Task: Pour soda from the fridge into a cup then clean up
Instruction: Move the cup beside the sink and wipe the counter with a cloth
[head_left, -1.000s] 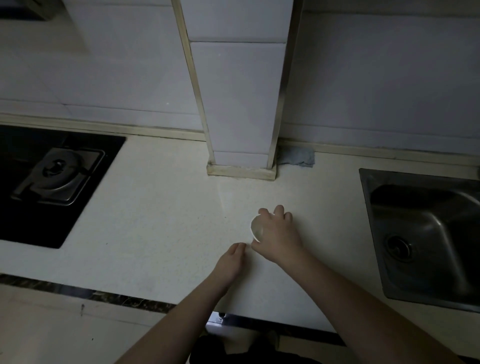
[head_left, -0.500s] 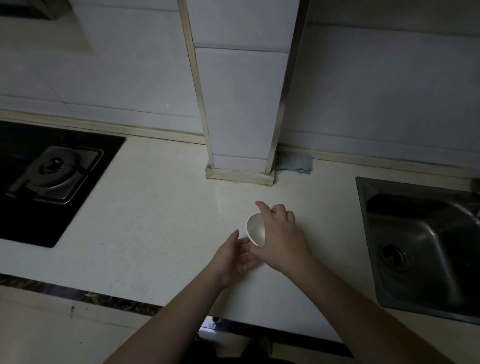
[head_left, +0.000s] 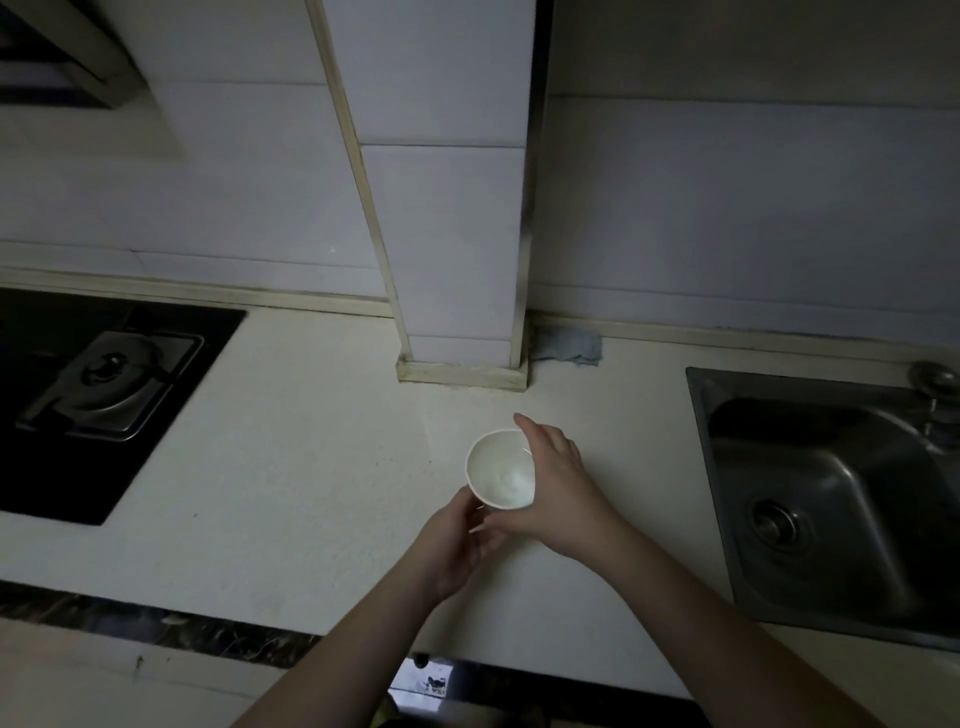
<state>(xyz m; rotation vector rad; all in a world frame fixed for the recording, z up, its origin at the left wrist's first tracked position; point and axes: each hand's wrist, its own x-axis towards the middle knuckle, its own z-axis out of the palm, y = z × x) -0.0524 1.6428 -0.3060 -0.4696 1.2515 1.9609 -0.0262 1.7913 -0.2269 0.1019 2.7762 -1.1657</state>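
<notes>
Now lifted upright off the counter (head_left: 291, 467), white cup (head_left: 500, 470) between stove and sink. Right hand (head_left: 558, 491) wrapped around its far side, left hand (head_left: 457, 545) cupping underneath. Apparently empty, though dim. Soda not yet fetched.

No readable text, label, brand or number shows anywhere. The white cup (head_left: 500, 467) is plain inside. The tiled wall (head_left: 727, 208) behind the cup is bare too.
</notes>
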